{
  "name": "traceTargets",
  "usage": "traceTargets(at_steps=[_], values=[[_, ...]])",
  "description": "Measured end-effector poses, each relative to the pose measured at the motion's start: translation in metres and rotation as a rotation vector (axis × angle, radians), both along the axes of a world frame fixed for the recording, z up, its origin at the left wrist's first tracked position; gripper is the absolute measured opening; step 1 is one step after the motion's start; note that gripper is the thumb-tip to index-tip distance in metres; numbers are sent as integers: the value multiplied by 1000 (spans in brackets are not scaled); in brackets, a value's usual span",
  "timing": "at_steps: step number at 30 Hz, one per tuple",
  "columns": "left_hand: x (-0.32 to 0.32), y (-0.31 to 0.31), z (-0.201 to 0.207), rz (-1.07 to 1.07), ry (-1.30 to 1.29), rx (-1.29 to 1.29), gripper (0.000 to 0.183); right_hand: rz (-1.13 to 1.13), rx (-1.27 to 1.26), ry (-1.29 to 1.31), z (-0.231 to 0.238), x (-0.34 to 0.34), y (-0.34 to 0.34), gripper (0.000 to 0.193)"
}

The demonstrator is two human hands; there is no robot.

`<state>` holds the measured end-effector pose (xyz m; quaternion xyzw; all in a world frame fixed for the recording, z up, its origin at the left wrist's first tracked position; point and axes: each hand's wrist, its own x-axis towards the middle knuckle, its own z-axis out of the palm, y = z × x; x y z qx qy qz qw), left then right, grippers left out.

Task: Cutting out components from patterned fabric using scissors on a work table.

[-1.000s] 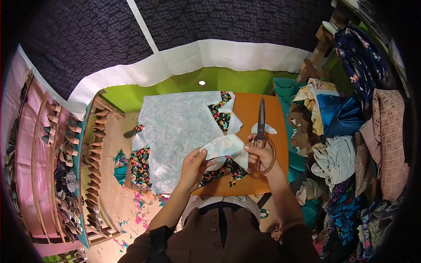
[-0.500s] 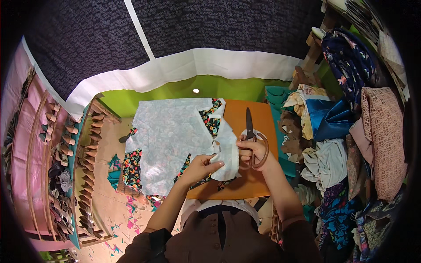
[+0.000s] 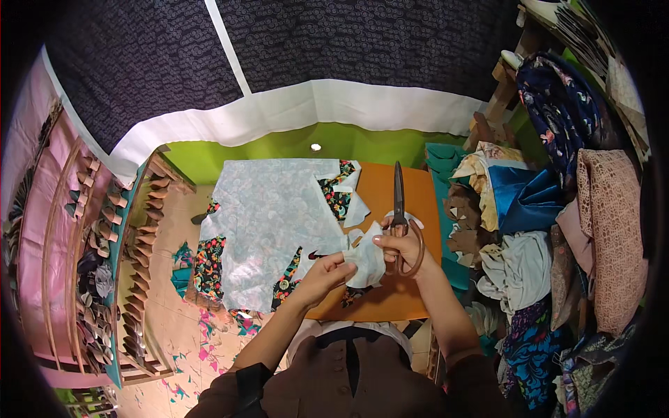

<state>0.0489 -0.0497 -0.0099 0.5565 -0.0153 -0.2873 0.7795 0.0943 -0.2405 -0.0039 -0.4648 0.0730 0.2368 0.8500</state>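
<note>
Scissors (image 3: 399, 196) sit in the right hand (image 3: 407, 246), any lettering unreadably small.

"What do the left fingers (image 3: 336, 267) hold?"
"The left edge of a small white piece of cloth (image 3: 365, 265)."
"And the right fingers (image 3: 389, 242)?"
"Long scissors with dark metal blades and brown loop handles (image 3: 399, 198), tips pointing forward."
"What lies beneath?"
"An orange worktop (image 3: 380, 187), bearing a large pale cloth sheet (image 3: 268, 223) with black floral cloth (image 3: 210, 265) showing at its edges."
</note>
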Motion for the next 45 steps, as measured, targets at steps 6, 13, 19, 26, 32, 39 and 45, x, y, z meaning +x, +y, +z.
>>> traceTargets(at_steps=[6,13,19,26,32,39,45], values=[[24,31,-12,243,-775,678,23,304,-172,-126,23,10,-5,32],[50,18,-9,-143,-572,334,31,523,-352,-424,16,17,13,38],[46,28,-10,-430,-269,397,25,595,-389,-153,15,14,3,42],[33,39,-8,-206,-259,367,18,651,-460,-245,-12,4,-14,38],[23,46,-18,-313,-550,486,13,482,-588,-411,0,10,-27,39],[19,13,-12,-426,-366,319,32,644,-547,-512,19,17,-5,38],[18,8,-28,-228,-926,690,31,716,-583,-479,32,20,-1,37]])
